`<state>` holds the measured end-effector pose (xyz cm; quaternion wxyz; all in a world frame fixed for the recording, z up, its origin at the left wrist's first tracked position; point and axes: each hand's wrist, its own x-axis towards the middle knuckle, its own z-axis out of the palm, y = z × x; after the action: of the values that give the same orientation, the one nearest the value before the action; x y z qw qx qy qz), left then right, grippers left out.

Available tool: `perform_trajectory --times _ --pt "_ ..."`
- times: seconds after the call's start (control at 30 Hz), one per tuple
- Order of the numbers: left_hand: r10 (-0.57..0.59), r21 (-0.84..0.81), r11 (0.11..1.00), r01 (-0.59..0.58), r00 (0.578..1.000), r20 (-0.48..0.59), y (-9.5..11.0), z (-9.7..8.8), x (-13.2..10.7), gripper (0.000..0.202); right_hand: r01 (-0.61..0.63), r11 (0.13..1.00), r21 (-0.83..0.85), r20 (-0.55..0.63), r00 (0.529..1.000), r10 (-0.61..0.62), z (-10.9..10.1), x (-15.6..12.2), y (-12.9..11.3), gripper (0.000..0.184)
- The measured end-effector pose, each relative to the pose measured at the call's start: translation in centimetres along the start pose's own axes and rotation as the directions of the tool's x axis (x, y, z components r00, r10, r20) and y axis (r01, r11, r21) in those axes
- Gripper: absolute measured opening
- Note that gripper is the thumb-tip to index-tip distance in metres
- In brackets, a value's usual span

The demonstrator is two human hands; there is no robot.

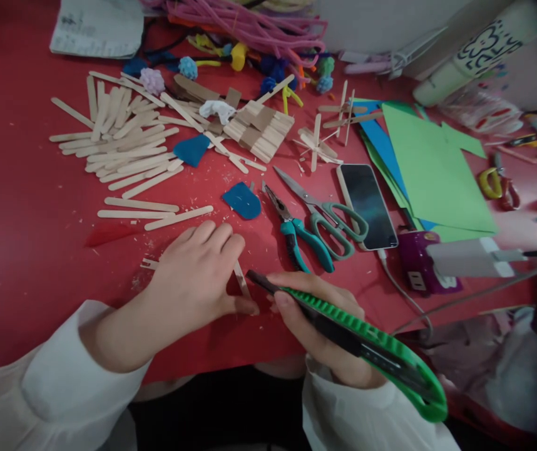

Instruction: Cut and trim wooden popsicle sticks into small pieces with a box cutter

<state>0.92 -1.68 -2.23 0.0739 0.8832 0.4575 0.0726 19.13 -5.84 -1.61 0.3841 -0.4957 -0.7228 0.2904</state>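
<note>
My right hand [315,319] is closed round a green and black utility knife [367,341], whose blade tip rests near a short wooden stick piece [241,280] on the red table [24,207]. My left hand [198,275] lies on the table with its fingers pressed on that stick piece, the thumb beside its near end. Both sleeves are white.
A heap of wooden craft sticks [118,141] lies at the back left. Teal pliers [296,232], green scissors [329,216], a phone [367,203] and green and blue paper sheets [432,169] lie to the right. Pipe cleaners and pompoms [250,37] lie at the back.
</note>
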Motion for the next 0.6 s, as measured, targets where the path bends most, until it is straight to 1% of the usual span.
perform_trajectory --times 0.07,0.13,0.23,0.33,0.47,0.6 --pt "-0.007 0.007 1.000 0.007 1.000 -0.004 0.1 0.0 -0.1 0.052 -0.001 1.000 -0.005 -0.020 1.000 0.001 0.3 0.0 -0.1 0.017" --pt "-0.026 0.009 1.000 0.026 1.000 -0.003 0.3 0.1 -0.1 0.050 0.036 0.999 -0.036 -0.031 0.999 -0.037 0.5 0.1 -0.3 0.017" --pt "-0.047 0.001 0.999 0.047 0.999 0.009 0.3 0.1 -0.1 0.046 0.075 0.989 -0.131 0.014 0.997 -0.073 0.6 0.3 -0.7 0.017" --pt "-0.036 -0.006 0.999 0.036 0.999 0.003 0.3 0.2 -0.1 0.042 0.130 0.969 -0.209 0.034 0.991 -0.126 0.9 0.1 -0.8 0.019" --pt "-0.002 -0.012 1.000 0.002 1.000 -0.011 0.2 0.0 -0.2 0.030 0.256 0.917 -0.305 0.029 0.965 -0.259 1.4 -0.3 -0.4 0.021" --pt "-0.007 0.002 1.000 0.007 1.000 -0.010 0.3 -0.1 -0.1 0.013 0.306 0.895 -0.326 0.084 0.952 -0.296 1.4 -0.1 -0.5 0.021"
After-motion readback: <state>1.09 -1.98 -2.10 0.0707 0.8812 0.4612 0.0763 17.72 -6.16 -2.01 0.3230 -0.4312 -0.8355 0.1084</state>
